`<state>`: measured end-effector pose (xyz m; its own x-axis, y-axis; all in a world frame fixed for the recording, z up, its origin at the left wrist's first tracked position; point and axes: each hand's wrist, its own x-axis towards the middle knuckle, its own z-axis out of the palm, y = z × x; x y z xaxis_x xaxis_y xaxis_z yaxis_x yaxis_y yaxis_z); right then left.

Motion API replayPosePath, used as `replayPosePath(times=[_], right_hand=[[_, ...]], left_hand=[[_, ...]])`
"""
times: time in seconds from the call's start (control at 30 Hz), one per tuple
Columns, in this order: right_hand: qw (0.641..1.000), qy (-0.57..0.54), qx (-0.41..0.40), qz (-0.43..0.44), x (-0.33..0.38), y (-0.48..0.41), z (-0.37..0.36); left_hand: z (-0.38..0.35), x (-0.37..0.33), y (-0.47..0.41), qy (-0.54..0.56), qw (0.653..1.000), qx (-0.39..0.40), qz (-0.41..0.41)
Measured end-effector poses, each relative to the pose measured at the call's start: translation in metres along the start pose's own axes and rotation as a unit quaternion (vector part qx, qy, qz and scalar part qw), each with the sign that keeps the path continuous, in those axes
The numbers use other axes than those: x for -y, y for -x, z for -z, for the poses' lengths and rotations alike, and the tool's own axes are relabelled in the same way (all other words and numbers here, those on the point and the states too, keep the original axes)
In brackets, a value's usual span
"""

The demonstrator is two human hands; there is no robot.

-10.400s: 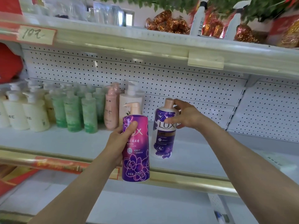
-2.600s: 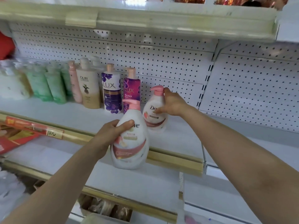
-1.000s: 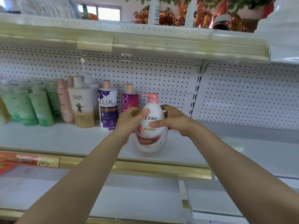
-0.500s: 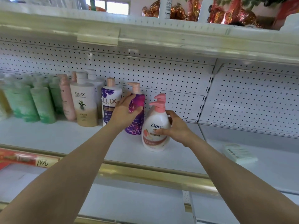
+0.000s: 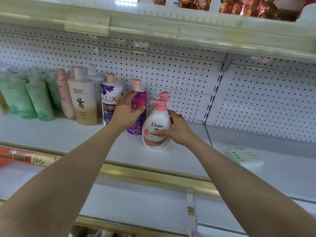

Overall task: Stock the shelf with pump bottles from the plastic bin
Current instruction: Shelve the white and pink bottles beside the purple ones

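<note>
- Right now the left hand (image 5: 127, 110) is wrapped round the magenta Lux bottle (image 5: 136, 127), with the thumb on its right side and the fingers over its upper left. That bottle stands upright towards the back of the shelf (image 5: 59, 134), just beside the white Lux bottle (image 5: 109, 100).
- The right hand (image 5: 177, 130) grips the front Dove bottle (image 5: 153, 142), thumb laid across the label and fingers curled round its right side. It stands upright about halfway between the shelf's back and front edge, just right of the magenta bottle.
- A second Dove bottle (image 5: 163, 95) stands directly behind it, and only its pink pump head shows.
- The two pump heads sit very close, so pushing the front bottle further back could hook one spout on the other. It could also knock the rear bottle against the pegboard panel (image 5: 171, 74).
- Both spouts point left, towards the magenta bottle. Sliding either bottle sideways to close the gap could catch a spout on its shoulder.
- The Lux bottles look tall and narrow. A firm leftward nudge from the left hand could topple the magenta one into the white one and then the Olay bottle (image 5: 83, 103).
- The Dove bottle looks rounded and wide above its base, so it may rock if released before it sits flat.
- The plastic bin is not in view. Bare shelf remains to the right, where a small white pack (image 5: 244, 156) lies.
</note>
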<state>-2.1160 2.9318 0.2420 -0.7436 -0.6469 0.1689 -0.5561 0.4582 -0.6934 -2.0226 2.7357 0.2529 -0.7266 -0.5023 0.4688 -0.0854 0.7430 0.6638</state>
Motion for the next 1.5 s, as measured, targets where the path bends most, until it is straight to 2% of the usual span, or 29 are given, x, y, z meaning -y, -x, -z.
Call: replayPosePath(times=[0.3, 0.4, 0.5, 0.6, 0.83, 1.03, 1.27, 1.4, 1.5], right_hand=[[0.999, 0.033, 0.03, 0.012, 0.013, 0.013, 0.01], [0.996, 0.081, 0.007, 0.024, 0.029, 0.034, 0.027], [0.987, 0.156, -0.03, 0.018, 0.046, 0.058, 0.042], [0.977, 0.214, -0.019, 0.002, 0.062, 0.087, 0.048], [0.967, 0.251, -0.009, -0.035, 0.07, 0.169, 0.022], [0.967, 0.225, 0.043, -0.111, 0.025, 0.232, -0.03], [0.955, 0.175, 0.145, -0.191, -0.054, 0.288, -0.105], [0.936, 0.137, 0.214, -0.245, -0.103, 0.314, -0.151], [0.908, 0.109, 0.273, -0.299, -0.142, 0.331, -0.188]], left_hand=[[0.01, -0.024, 0.02, -0.042, 0.998, -0.021, 0.047], [0.023, -0.034, 0.038, -0.057, 0.997, -0.038, 0.042], [0.04, -0.045, 0.059, -0.07, 0.996, -0.014, 0.05], [0.051, -0.044, 0.08, -0.085, 0.994, 0.019, 0.073], [0.065, -0.061, 0.169, -0.102, 0.988, 0.07, 0.093], [0.038, -0.02, 0.256, -0.093, 0.971, 0.165, 0.143], [-0.02, 0.044, 0.351, -0.08, 0.922, 0.299, 0.233], [-0.057, 0.072, 0.403, -0.062, 0.89, 0.358, 0.275], [-0.088, 0.094, 0.443, -0.059, 0.857, 0.411, 0.304]])
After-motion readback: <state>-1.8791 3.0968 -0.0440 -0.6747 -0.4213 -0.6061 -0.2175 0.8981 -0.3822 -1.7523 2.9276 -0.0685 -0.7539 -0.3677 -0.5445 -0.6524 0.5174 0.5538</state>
